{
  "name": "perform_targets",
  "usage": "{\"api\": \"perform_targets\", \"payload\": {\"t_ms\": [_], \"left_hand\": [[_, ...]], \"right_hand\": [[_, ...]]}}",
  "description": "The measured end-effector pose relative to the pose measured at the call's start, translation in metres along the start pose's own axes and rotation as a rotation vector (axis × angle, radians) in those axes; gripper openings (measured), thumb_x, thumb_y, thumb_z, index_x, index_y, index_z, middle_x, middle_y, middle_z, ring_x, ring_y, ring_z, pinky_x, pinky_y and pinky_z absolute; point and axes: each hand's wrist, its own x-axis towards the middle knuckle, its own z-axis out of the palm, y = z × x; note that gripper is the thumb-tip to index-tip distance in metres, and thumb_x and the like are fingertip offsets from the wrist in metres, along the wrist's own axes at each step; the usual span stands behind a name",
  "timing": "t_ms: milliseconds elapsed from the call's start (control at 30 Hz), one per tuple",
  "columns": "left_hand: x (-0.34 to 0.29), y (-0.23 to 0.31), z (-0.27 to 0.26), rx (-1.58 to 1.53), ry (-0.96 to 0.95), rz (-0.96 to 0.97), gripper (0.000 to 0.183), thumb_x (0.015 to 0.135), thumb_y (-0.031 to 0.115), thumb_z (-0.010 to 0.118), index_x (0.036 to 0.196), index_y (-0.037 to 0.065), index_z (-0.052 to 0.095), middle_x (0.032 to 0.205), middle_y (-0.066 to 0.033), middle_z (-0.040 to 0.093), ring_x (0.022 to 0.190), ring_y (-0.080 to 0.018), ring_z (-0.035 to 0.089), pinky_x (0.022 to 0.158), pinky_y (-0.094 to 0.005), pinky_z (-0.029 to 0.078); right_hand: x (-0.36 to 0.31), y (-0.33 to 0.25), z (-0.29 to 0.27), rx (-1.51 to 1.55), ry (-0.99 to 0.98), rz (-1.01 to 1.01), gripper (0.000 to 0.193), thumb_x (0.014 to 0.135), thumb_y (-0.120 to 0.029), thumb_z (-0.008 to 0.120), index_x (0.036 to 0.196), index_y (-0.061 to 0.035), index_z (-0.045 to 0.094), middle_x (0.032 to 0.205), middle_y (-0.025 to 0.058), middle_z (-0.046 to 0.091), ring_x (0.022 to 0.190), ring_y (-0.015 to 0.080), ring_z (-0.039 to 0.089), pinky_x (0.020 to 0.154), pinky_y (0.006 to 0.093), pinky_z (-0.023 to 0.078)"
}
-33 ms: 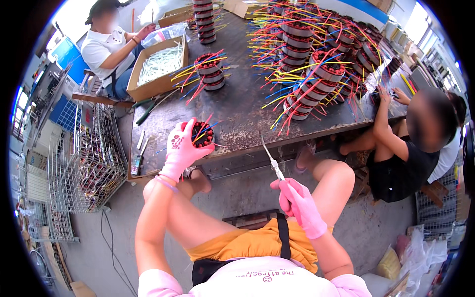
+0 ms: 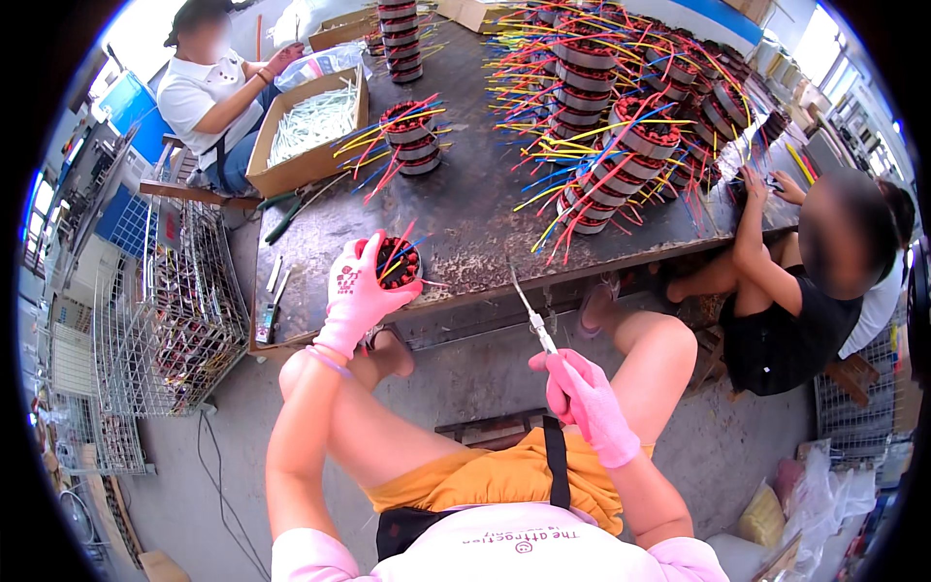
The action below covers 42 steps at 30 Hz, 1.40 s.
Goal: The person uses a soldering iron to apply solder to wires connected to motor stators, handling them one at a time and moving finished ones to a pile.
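Note:
My left hand [image 2: 361, 288], in a pink glove, is wrapped round a small motor stator [image 2: 399, 262] at the table's near edge. Red windings ring the stator, and red, blue and yellow wires stick out of it. Over my lap, my gloved right hand [image 2: 582, 396] is closed on a slim hand tool [image 2: 538, 325] with a long thin metal shaft and a pale fitting below it. The shaft points up toward the table edge, apart from the stator. Fingers hide most of its handle.
Stacked stators [image 2: 621, 165] with loose coloured wires crowd the table's right side; a shorter stack [image 2: 414, 141] stands ahead. At left are a carton of white strips [image 2: 260, 167], green-handled pliers [image 2: 283, 221] and a wire basket [image 2: 199, 320]. Co-workers sit far left and right.

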Motion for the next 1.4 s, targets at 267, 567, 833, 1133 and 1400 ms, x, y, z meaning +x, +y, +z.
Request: {"api": "perform_targets", "payload": {"t_ms": [267, 567, 833, 1133, 1400], "left_hand": [[0.028, -0.037, -0.012, -0.569, -0.261, 0.079, 0.068, 0.089, 0.027, 0.072, 0.144, 0.000, 0.044, 0.142, -0.0128, 0.050, 0.131, -0.0198, 0.048, 0.109, -0.0330, 0.037], [0.057, -0.002, 0.013, -0.338, -0.266, -0.056, 0.072, 0.083, 0.048, 0.073, 0.135, 0.002, 0.054, 0.127, -0.0151, 0.060, 0.118, -0.0269, 0.057, 0.101, -0.0364, 0.044], [0.057, 0.014, 0.022, -0.008, -0.144, 0.032, 0.065, 0.081, 0.050, 0.073, 0.128, 0.007, 0.058, 0.111, -0.0145, 0.060, 0.112, -0.0332, 0.055, 0.096, -0.0404, 0.045], [0.025, 0.008, 0.012, -0.067, -0.015, 0.071, 0.098, 0.074, 0.055, 0.077, 0.144, -0.002, 0.039, 0.142, -0.0224, 0.046, 0.132, -0.0385, 0.044, 0.111, -0.0440, 0.035], [0.015, 0.024, 0.025, 0.146, 0.004, 0.058, 0.113, 0.066, 0.063, 0.079, 0.147, -0.002, 0.033, 0.145, -0.0241, 0.041, 0.137, -0.0388, 0.036, 0.116, -0.0496, 0.024]], "right_hand": [[0.013, 0.005, -0.003, 0.024, -0.010, 0.039, 0.039, 0.102, -0.036, 0.051, 0.115, -0.0003, 0.060, 0.060, -0.0034, 0.046, 0.052, 0.0037, 0.035, 0.047, 0.0207, 0.028], [0.013, 0.006, -0.007, 0.043, 0.011, 0.047, 0.038, 0.102, -0.035, 0.051, 0.114, -0.0002, 0.060, 0.060, -0.0036, 0.046, 0.053, 0.0036, 0.035, 0.047, 0.0207, 0.027], [0.008, 0.005, -0.005, 0.014, 0.039, 0.046, 0.038, 0.102, -0.035, 0.051, 0.114, -0.0002, 0.061, 0.061, -0.0037, 0.046, 0.053, 0.0035, 0.035, 0.048, 0.0203, 0.028], [0.010, 0.010, -0.009, -0.028, 0.052, 0.098, 0.039, 0.102, -0.036, 0.050, 0.115, -0.0004, 0.060, 0.062, -0.0036, 0.047, 0.053, 0.0038, 0.035, 0.047, 0.0203, 0.028], [0.017, 0.012, 0.004, -0.014, 0.046, 0.136, 0.036, 0.102, -0.034, 0.052, 0.115, -0.0013, 0.060, 0.061, -0.0043, 0.047, 0.052, 0.0025, 0.035, 0.047, 0.0200, 0.026]]}}
